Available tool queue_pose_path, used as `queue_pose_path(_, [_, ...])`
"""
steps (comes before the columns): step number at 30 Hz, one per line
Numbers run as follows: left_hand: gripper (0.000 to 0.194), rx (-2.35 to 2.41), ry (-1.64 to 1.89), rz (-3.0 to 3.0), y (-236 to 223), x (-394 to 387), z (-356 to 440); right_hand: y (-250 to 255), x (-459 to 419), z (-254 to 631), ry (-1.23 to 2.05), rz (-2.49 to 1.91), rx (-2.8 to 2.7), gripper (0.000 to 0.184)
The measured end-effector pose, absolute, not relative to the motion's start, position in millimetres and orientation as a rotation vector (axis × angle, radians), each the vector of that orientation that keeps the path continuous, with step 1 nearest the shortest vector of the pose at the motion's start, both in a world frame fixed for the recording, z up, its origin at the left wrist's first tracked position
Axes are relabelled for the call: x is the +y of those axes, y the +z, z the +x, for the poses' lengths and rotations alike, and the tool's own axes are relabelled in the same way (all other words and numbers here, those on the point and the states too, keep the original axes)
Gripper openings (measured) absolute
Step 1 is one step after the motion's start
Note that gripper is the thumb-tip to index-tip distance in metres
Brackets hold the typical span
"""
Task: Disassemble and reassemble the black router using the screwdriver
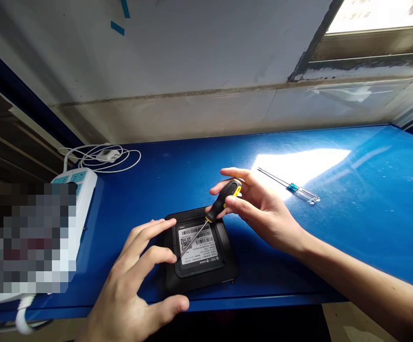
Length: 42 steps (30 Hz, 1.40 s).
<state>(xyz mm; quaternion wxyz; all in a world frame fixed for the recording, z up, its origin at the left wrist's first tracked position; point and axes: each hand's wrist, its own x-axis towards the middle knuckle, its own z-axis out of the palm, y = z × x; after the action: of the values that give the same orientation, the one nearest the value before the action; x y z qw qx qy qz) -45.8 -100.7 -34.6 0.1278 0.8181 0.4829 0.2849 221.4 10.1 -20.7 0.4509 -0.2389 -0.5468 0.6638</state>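
A black box-shaped device point(230, 266) with a printed label point(206, 243) lies near the front edge of the blue table. My right hand point(259, 204) grips a screwdriver point(221, 202) by its black and yellow handle. The screwdriver's shaft slants down to the left across the label, and its tip meets the label's left border beside my left index finger. My left hand point(131, 280) has its fingers spread, with fingertips on the device's left side and the thumb apart from it. Whether a screw sits under the tip is too small to tell.
A second screwdriver point(292, 187) with a clear and blue handle lies to the right on the blue table point(352, 228). On the left are a white power strip point(88, 190) and a coiled white cable point(135, 164) with a plug. A wall point(192, 57) rises behind.
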Motion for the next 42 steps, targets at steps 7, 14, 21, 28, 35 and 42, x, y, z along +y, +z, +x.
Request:
queue_pose_path(7, [0.032, 1.389, 0.791, 2.427, -35.4, -97.9, -46.4, -20.4, 9.4, 219.3, 1.615, -0.625, -1.345, 0.036])
queue_pose_path(14, [0.028, 1.444, 0.786, 2.331, -37.3, -100.1, -46.9, -10.0, 15.7, 225.2, 1.234, -0.821, -1.361, 0.033])
queue_pose_path(21, [0.033, 1.439, 0.824, 2.312, -39.3, -100.5, -45.5, 4.2, 18.0, 237.6, 0.832, -0.944, -1.389, 0.029])
queue_pose_path(28, [0.077, 1.602, 0.733, 2.299, -47.7, -99.6, -47.9, 1.3, 18.0, 237.6, 0.775, -0.923, -1.471, 0.033])
queue_pose_path(35, [0.130, 1.831, 0.549, 2.157, -50.9, -101.3, -38.8, 3.7, 13.1, 234.9, 0.819, -0.855, -1.494, 0.035])
queue_pose_path(42, [0.134, 1.798, 0.499, 2.181, -47.1, -101.2, -40.2, 1.6, 9.9, 231.9, 0.788, -0.821, -1.460, 0.035])
